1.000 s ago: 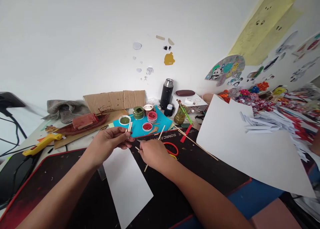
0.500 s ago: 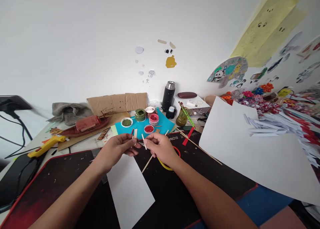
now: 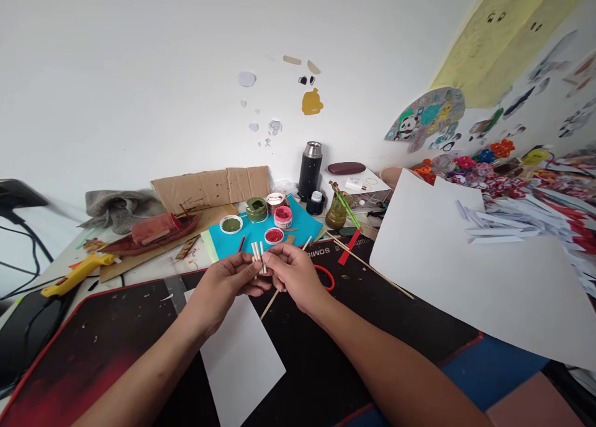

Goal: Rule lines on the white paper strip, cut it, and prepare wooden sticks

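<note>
My left hand (image 3: 233,278) pinches short pale wooden sticks (image 3: 255,251), held upright side by side. Close against them, my right hand (image 3: 293,274) grips another short stick (image 3: 262,257) between thumb and fingers. Both hands hover over the dark mat, the fingertips nearly meeting. Beneath them lies a sheet of white paper (image 3: 244,359), and a longer thin stick (image 3: 270,304) slants across the mat. Scissors with a red handle loop (image 3: 326,278) lie partly hidden behind my right forearm.
Open paint pots (image 3: 256,210) and lids stand on blue paper (image 3: 218,241). At left are a reddish model boat (image 3: 153,233) and a yellow glue gun (image 3: 79,275). A black flask (image 3: 310,172), a jar with brushes (image 3: 338,213) and large white paper (image 3: 447,278) occupy the back and right.
My right hand has brought its short stick leftward, up against the sticks in my left hand. The camera view has shifted slightly.
</note>
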`<control>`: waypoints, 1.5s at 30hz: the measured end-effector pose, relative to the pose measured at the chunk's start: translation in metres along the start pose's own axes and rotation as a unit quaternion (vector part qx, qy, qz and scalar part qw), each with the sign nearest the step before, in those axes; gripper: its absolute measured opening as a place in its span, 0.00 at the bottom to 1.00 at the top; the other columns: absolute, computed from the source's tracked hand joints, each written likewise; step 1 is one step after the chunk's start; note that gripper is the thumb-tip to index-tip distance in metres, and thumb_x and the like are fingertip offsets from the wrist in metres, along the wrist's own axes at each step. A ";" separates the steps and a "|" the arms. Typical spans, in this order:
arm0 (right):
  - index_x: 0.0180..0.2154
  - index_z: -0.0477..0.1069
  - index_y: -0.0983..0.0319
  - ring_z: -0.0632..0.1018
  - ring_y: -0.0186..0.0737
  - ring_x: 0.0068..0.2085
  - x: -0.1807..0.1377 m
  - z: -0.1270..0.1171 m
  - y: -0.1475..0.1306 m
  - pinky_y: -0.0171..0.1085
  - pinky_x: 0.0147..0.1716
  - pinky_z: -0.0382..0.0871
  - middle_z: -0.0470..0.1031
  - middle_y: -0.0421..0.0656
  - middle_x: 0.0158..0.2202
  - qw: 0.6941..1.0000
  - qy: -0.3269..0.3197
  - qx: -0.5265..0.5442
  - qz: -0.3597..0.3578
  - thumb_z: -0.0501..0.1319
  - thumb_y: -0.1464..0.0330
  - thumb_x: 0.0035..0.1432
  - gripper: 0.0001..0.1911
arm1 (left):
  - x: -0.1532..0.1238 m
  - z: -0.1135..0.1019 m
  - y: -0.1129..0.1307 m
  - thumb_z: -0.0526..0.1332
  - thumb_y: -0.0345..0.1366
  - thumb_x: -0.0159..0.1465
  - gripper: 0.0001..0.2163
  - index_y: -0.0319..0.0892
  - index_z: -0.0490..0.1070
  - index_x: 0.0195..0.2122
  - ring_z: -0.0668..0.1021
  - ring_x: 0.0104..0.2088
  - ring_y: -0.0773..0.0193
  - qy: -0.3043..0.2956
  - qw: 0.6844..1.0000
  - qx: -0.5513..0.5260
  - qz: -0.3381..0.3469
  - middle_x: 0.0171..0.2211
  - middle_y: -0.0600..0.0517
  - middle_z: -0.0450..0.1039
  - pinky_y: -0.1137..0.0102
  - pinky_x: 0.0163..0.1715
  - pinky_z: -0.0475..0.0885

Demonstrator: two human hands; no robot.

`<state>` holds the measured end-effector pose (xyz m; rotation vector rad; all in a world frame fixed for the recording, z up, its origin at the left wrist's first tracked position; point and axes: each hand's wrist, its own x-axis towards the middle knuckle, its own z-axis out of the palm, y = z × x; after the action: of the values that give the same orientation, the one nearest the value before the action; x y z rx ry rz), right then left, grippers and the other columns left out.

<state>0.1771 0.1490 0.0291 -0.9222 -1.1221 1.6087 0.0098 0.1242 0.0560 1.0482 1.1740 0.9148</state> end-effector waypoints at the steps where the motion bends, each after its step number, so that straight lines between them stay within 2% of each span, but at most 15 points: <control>1: 0.34 0.72 0.60 0.65 0.27 0.16 0.000 0.000 0.000 0.31 0.15 0.54 0.72 0.33 0.22 1.000 -0.003 0.000 -0.001 0.73 0.52 0.56 0.21 | 0.000 0.001 0.000 0.77 0.61 0.52 0.28 0.43 0.74 0.39 0.86 0.33 0.56 0.003 1.000 -0.003 0.001 0.31 0.47 0.85 0.63 0.38 0.81; 7: 0.36 0.69 0.59 0.64 0.27 0.16 0.000 0.001 0.002 0.30 0.15 0.56 0.74 0.33 0.23 1.000 -0.023 0.001 0.000 0.72 0.51 0.57 0.21 | -0.002 0.002 0.001 0.79 0.56 0.51 0.24 0.42 0.76 0.34 0.83 0.29 0.59 0.016 1.000 -0.015 0.009 0.28 0.50 0.82 0.65 0.34 0.79; 12: 0.36 0.70 0.59 0.62 0.28 0.16 0.000 0.000 0.001 0.30 0.15 0.55 0.67 0.29 0.18 0.999 -0.043 0.021 0.008 0.72 0.50 0.57 0.22 | -0.003 0.002 0.005 0.80 0.55 0.49 0.23 0.42 0.80 0.32 0.80 0.27 0.63 0.010 1.000 -0.023 0.010 0.28 0.50 0.82 0.68 0.31 0.76; 16: 0.37 0.72 0.60 0.62 0.28 0.16 0.000 -0.001 -0.001 0.31 0.16 0.55 0.67 0.30 0.17 0.999 -0.046 0.025 0.012 0.73 0.49 0.56 0.23 | -0.004 0.003 0.008 0.81 0.55 0.48 0.23 0.42 0.81 0.31 0.79 0.26 0.64 0.001 1.000 -0.027 0.002 0.27 0.50 0.82 0.69 0.29 0.76; 21: 0.37 0.74 0.60 0.63 0.29 0.16 -0.001 -0.001 -0.005 0.31 0.16 0.55 0.68 0.31 0.17 0.999 -0.037 -0.001 -0.003 0.72 0.49 0.57 0.22 | -0.005 0.003 0.010 0.83 0.51 0.46 0.21 0.42 0.81 0.30 0.80 0.27 0.64 -0.013 0.999 -0.030 -0.011 0.30 0.49 0.84 0.70 0.29 0.77; 26: 0.36 0.74 0.60 0.64 0.29 0.17 -0.002 -0.001 -0.007 0.32 0.16 0.54 0.66 0.30 0.17 1.000 -0.023 -0.008 -0.005 0.72 0.50 0.57 0.21 | -0.004 0.000 0.008 0.82 0.53 0.47 0.22 0.42 0.82 0.31 0.82 0.29 0.63 -0.016 0.999 -0.032 -0.023 0.31 0.48 0.85 0.69 0.32 0.78; 39: 0.36 0.74 0.60 0.64 0.29 0.16 -0.001 -0.002 -0.005 0.31 0.16 0.57 0.68 0.30 0.16 0.998 -0.047 -0.021 -0.024 0.71 0.49 0.59 0.22 | -0.003 -0.003 0.006 0.83 0.52 0.48 0.21 0.41 0.84 0.31 0.82 0.27 0.64 -0.028 0.998 -0.038 -0.035 0.30 0.48 0.84 0.72 0.30 0.78; 45: 0.33 0.73 0.61 0.65 0.28 0.16 -0.001 0.000 -0.004 0.31 0.15 0.57 0.71 0.33 0.18 0.997 -0.069 -0.008 -0.015 0.73 0.48 0.57 0.23 | -0.003 -0.003 0.008 0.85 0.46 0.43 0.20 0.40 0.85 0.30 0.82 0.25 0.64 -0.046 0.996 -0.055 -0.053 0.28 0.48 0.84 0.74 0.26 0.78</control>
<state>0.1785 0.1483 0.0328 -0.8114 -1.2397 1.6610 0.0059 0.1240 0.0645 0.9209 1.0805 0.8306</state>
